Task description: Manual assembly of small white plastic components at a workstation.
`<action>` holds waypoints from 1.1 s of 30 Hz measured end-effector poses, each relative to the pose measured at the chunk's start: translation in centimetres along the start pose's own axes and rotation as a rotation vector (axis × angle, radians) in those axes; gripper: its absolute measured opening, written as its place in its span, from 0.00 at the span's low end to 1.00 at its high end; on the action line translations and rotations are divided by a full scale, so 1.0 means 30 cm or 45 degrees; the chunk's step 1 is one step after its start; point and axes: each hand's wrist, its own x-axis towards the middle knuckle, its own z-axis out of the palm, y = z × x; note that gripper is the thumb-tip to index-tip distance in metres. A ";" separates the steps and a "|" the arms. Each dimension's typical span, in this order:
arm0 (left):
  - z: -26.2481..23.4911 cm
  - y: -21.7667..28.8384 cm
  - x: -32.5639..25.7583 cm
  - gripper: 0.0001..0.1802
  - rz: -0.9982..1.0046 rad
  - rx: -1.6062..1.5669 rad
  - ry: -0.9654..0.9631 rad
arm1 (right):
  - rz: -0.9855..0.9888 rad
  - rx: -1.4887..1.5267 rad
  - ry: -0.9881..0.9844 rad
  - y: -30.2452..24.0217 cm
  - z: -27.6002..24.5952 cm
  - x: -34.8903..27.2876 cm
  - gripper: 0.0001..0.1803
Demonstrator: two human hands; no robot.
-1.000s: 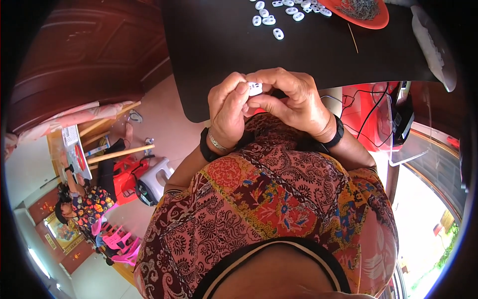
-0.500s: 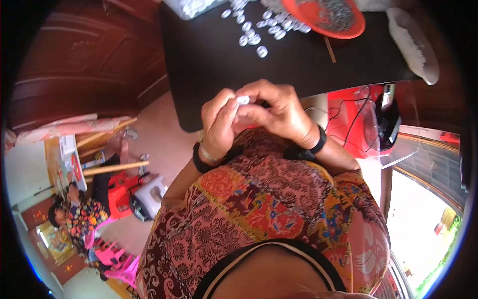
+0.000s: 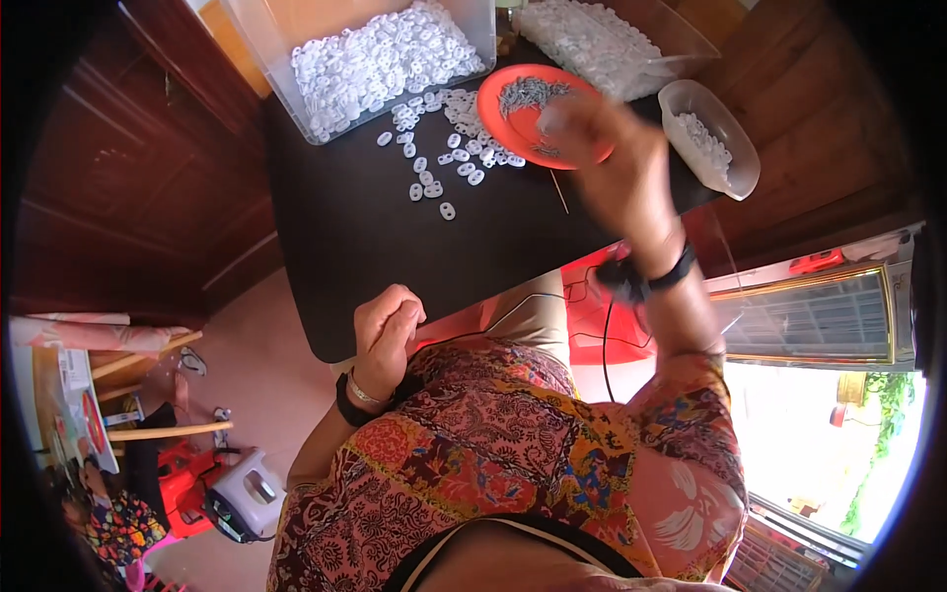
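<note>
My left hand (image 3: 387, 335) is closed at the near edge of the black table (image 3: 345, 252); its curled fingers hide whatever they hold. My right hand (image 3: 623, 173) reaches over the right side of a red plate (image 3: 509, 126) that bears a heap of small grey metal pieces (image 3: 533, 94). Motion smears its fingers, so their grip does not show. Left of the plate, small white oval plastic pieces with two holes (image 3: 448, 211) lie scattered on the table.
A clear plastic bin (image 3: 258, 59) full of white pieces stands at the back left. Behind the plate lies a clear bag (image 3: 592, 44) of them; a translucent scoop-shaped tray (image 3: 745, 163) sits at the right. A thin stick (image 3: 559, 192) lies by the plate. Another person (image 3: 123, 523) is far left.
My hands were together around a small white piece. Now they are apart: my right hand has gone forward to the red plate, while my left stays near my body. The view has shifted.
</note>
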 end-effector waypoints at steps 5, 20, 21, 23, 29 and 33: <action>0.018 0.020 0.018 0.13 0.032 0.050 -0.055 | 0.051 -0.953 0.110 0.333 -0.186 0.342 0.11; 0.000 0.014 0.014 0.10 0.015 -0.002 -0.002 | -0.040 -0.615 -0.778 0.426 0.164 0.183 0.11; -0.003 0.015 0.014 0.09 -0.004 -0.022 -0.013 | -0.002 -0.618 -0.842 0.405 0.164 0.190 0.11; -0.005 0.015 0.012 0.09 -0.033 -0.047 0.005 | 0.002 -0.440 -0.857 0.289 0.177 0.204 0.10; -0.004 0.022 0.010 0.08 -0.077 -0.093 -0.020 | -0.221 -0.164 -1.028 0.159 0.313 0.164 0.08; -0.010 0.020 0.008 0.09 -0.049 -0.084 -0.032 | -0.348 -0.477 -1.050 0.149 0.394 0.135 0.08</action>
